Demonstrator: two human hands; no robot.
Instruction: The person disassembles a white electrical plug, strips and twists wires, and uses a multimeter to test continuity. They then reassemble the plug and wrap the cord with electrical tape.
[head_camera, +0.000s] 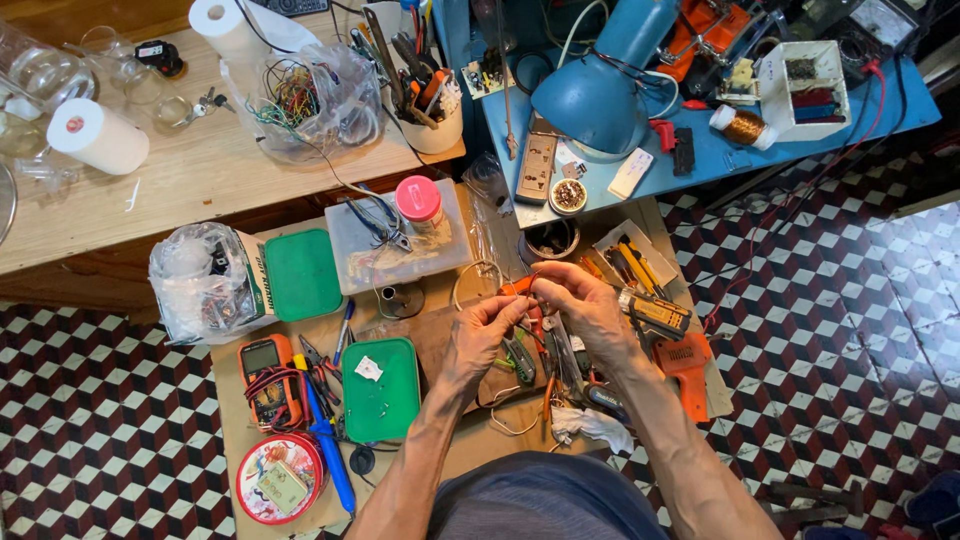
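Head view shows our left hand (483, 335) and right hand (578, 300) pinching a small orange-handled tool (517, 286) between fingertips, above the cluttered cardboard tabletop (232, 440); green plastic lid (381, 390) lies left, orange multimeter (266, 380) farther left. Work looks midway.

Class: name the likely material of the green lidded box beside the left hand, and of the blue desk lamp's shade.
Green box: probably plastic; flat, even colour, moulded rounded corners. Lamp shade: likely painted metal; smooth dome, soft sheen, though plastic can't be excluded.
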